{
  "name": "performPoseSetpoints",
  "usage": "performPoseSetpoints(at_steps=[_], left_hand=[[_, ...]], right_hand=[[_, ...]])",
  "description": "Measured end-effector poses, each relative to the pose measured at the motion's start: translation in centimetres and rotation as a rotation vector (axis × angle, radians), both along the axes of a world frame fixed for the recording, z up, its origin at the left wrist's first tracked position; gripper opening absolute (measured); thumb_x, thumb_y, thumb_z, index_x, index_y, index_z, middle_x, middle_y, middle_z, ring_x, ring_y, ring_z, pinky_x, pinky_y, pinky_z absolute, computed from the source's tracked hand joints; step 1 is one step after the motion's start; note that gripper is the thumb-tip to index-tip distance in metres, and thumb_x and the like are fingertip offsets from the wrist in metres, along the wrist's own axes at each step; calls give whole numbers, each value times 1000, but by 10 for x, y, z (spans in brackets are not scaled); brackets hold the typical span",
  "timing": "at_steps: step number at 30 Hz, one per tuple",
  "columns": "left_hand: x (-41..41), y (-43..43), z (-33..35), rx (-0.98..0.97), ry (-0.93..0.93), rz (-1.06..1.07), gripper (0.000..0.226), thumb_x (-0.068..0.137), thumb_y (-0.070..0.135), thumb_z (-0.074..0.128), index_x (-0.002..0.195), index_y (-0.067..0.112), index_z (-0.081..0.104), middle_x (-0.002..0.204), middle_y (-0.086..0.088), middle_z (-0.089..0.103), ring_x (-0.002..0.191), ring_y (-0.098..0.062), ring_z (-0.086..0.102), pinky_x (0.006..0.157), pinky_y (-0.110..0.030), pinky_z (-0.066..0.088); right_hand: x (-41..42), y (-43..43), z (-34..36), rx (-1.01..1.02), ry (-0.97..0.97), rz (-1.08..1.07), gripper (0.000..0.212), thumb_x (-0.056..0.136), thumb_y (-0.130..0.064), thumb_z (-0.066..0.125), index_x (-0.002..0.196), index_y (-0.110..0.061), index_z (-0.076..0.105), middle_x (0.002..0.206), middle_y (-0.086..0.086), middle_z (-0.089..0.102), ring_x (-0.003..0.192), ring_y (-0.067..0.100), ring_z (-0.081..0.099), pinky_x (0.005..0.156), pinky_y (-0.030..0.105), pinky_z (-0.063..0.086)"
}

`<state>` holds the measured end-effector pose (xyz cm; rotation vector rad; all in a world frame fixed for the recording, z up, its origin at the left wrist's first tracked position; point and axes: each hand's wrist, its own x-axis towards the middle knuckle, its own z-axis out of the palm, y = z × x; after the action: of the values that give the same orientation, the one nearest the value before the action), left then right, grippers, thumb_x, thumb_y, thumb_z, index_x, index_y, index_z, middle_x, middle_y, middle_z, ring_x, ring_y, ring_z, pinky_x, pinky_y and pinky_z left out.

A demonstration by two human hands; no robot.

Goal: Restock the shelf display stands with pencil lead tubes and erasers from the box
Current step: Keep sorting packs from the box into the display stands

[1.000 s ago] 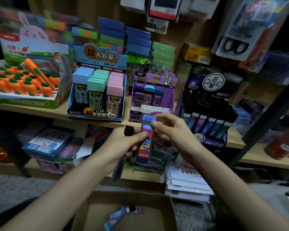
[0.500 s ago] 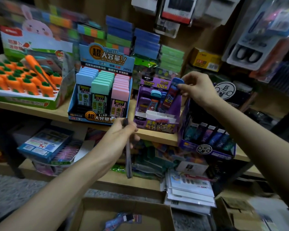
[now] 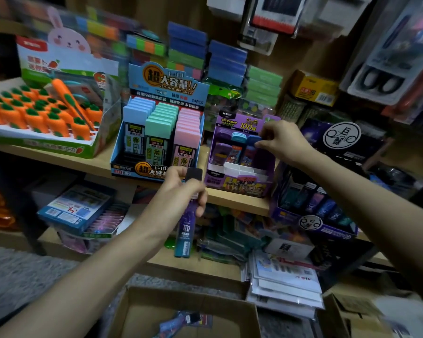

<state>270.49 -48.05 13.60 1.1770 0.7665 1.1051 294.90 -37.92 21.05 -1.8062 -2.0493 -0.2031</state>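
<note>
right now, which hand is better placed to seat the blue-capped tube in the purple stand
Right. The right hand pinches the blue-capped tube at the right slot of the purple stand. The left hand is lower, in front of the shelf edge, busy gripping a black-capped tube.

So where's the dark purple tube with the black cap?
In the head view, centre: the left hand grips the dark purple black-capped tube just below the blue display stand.
</note>
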Motion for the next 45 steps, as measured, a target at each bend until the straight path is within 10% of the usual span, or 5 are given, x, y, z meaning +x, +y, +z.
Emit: performPoseSetpoints(at_steps=[7, 22, 32, 39, 45], left_hand=[[16, -7, 8, 95, 99, 97, 6, 98, 14, 43, 102, 18, 44, 76, 2, 64, 55, -4, 59, 53, -17, 49], [97, -38, -11, 191, 140, -69, 18, 80, -1, 66, 92, 12, 64, 78, 2, 62, 66, 6, 62, 62, -8, 47], [140, -14, -2, 292, 187, -11, 26, 74, 22, 74, 96, 23, 62, 97, 1, 66, 87, -7, 61, 76, -17, 49], [147, 15, -28, 547, 582, 174, 44, 79, 17, 74, 118, 10, 55, 112, 1, 50, 86, 3, 50, 72, 3, 33], [158, 17, -43, 635, 733, 140, 49, 84, 18, 68, 129, 12, 50, 123, -5, 54, 111, -18, 54, 93, -30, 43]], right_hand=[[-5, -15, 2, -58, -268, -144, 37, 83, -36, 68, 101, -5, 57, 110, 18, 59, 104, 33, 55, 75, 36, 44], [-20, -186, -60, -148, 1251, 46, 7, 87, -8, 64, 92, -7, 67, 81, 8, 69, 74, 12, 64, 68, 25, 53], [49, -185, -23, 290, 930, -26, 4, 87, -18, 65, 87, -15, 68, 73, -9, 65, 63, -4, 59, 56, 12, 47], [71, -156, -18, 494, 703, -52, 13, 90, -18, 61, 96, -6, 64, 88, -1, 65, 84, 16, 65, 73, 34, 56], [70, -138, -42, 409, 487, 32, 15, 89, -21, 62, 98, -9, 66, 86, -11, 63, 80, 0, 59, 76, 21, 50]])
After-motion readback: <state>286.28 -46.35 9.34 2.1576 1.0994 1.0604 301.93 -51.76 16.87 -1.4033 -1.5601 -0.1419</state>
